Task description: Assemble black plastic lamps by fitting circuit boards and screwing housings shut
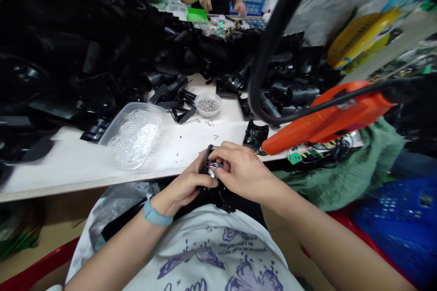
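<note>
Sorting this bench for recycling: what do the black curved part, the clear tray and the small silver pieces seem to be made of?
The black curved housing piece looks like moulded plastic, its glossy surface catching light. The clear shallow tray seems thin transparent plastic, since the bench shows through. The small silver screws look like bright metal, perhaps plated steel; too small to be sure.

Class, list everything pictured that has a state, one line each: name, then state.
Left bare hand with teal wristband, gripping the part
Right bare hand, pinching the part
Small black plastic part with metal fittings, held between both hands
Orange corded electric screwdriver, not held
Round white bowl, holding small silver screws
Clear plastic tub, uncovered, holding clear beads
</note>
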`<state>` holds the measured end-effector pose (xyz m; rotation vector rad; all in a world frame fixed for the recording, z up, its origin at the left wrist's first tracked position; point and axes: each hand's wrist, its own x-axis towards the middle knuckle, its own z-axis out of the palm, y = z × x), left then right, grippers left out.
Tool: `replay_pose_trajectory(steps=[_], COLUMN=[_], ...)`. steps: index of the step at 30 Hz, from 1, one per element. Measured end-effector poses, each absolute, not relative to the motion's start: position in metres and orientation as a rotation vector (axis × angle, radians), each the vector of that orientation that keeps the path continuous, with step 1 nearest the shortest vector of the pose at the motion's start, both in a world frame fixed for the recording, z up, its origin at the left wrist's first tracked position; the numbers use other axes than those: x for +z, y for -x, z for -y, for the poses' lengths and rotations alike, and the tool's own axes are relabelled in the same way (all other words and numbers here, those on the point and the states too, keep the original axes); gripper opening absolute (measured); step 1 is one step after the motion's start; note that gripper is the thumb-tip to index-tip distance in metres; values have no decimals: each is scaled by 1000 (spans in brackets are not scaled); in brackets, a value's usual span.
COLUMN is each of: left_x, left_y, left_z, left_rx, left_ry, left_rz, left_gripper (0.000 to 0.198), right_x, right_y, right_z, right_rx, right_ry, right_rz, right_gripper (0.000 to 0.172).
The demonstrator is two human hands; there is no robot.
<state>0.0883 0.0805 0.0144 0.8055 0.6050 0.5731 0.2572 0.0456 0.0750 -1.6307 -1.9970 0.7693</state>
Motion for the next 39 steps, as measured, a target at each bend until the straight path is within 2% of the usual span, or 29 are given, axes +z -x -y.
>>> replay_pose_trajectory(steps=[6,9,14,21,25,30,35,39], left_x=[13,9,8,7,4,9,17,21], left_y=[-86,-83,-81,-79,-76,-72,-71,-72], left_z=[-81,-79,-76,-75,-74,-72,-70,-68], left_rx=[586,543,530,575,593,566,567,565], left_ry=[-1082,-1107,-1146,-1134,-1142,-1118,-1141,-1250], left_rz=[-658,-658,-681,-707,-708,-718,-803,-787], left_gripper=[35,36,53,44,38,60,65,57], right_x=[89,95,96,88,93,103,105,102], right_y=[-259,-262,-258,-253,-252,-247,-239,-237], right_z=[-51,-55,-55,-51,-49,-46,-43,-45], right_rx=[987,1097,959,729,712,736,718,759], right_ry=[1681,1721,1757,1627,1633,1597,1886,1940], right_rz=[1904,1889,1940,2207,2323,2497,2322,2135], right_gripper=[16,13,14,17,17,22,17,12])
